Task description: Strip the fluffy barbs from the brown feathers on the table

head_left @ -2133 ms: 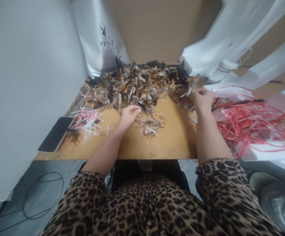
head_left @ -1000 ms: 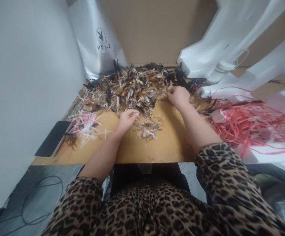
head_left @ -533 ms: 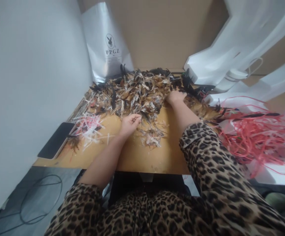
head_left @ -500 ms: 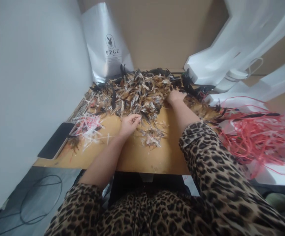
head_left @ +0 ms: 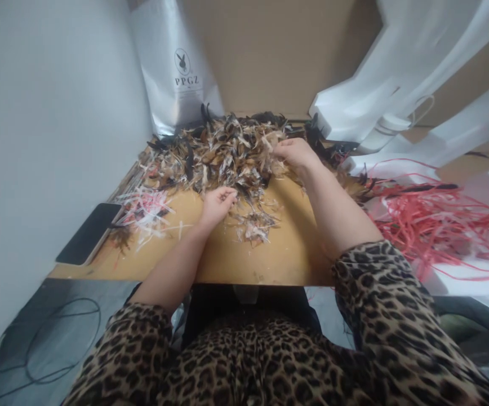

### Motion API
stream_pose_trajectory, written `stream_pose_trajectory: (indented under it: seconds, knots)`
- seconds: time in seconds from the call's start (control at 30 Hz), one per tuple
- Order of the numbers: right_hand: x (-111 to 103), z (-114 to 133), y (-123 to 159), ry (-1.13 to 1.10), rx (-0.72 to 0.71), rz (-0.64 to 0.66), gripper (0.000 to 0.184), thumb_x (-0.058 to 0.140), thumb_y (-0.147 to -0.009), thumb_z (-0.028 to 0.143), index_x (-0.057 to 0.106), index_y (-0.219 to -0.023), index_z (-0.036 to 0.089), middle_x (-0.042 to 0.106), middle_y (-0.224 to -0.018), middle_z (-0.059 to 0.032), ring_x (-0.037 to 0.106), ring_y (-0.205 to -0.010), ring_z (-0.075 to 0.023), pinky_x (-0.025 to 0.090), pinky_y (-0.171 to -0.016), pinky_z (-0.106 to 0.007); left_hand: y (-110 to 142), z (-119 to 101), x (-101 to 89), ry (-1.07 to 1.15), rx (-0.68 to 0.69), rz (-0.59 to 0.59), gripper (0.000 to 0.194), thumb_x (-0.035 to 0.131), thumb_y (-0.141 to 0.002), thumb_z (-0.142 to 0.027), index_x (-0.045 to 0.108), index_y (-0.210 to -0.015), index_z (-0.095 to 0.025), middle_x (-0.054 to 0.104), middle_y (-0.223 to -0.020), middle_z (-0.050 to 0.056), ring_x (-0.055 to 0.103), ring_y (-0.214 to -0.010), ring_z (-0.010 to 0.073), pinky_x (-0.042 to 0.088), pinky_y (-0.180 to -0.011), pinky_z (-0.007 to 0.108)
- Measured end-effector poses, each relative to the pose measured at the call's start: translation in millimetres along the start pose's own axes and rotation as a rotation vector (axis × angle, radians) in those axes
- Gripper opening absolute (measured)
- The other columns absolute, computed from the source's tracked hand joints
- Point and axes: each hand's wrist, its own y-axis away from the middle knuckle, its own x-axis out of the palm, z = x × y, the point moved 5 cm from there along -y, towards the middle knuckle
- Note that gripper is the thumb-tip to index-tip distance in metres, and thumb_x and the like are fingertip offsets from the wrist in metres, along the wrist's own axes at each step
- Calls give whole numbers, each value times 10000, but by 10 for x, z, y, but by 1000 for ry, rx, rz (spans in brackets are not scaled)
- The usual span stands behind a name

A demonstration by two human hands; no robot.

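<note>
A heap of brown, black and whitish feathers [head_left: 227, 149] covers the back of the wooden table [head_left: 270, 270]. At the heap's front edge my left hand [head_left: 219, 204] is closed in a pinch, and what its fingertips hold is too small to make out. My right hand [head_left: 298, 154] hovers at the right side of the heap, thumb and fingers pinched on a pale brown feather [head_left: 270, 142]. Between my forearms lies a small loose cluster of feathers [head_left: 256, 225].
A phone [head_left: 90, 232] rests at the table's left edge beside white and pink strips [head_left: 145, 208]. Tangled red strings [head_left: 443, 225] lie on the right. A silver bag [head_left: 177, 67] stands behind, and a white cup-like object [head_left: 386, 131] sits at the back right.
My right hand has lifted off the right edge of the heap and come leftward, now with a pale feather at its fingertips. My left hand keeps its pinch. The view has shifted slightly.
</note>
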Motion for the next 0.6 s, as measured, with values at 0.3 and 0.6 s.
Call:
stream_pose_trajectory:
  seconds: [0.3,0.6]
  knots:
    - [573,-57,179,-115,74,44,231,780,-580,314,660,-630,123,544,-472,26,393,-447,-61,291,-461,-217,-17,-20,-48,106,-66,-42,251,695,-721,-362,656,-833,-141,648,-629,10,541,-477,66,439,-491,195]
    - [604,-276,552,-606,207,135,356,833,-493,363,620,-689,155,600,-571,30,448,-475,-57,295,-432,-188,16,-153,-50,147,-59,-47,264,716,-710,-380,669,-810,-141,666,-638,17,512,-450,52,381,-432,176]
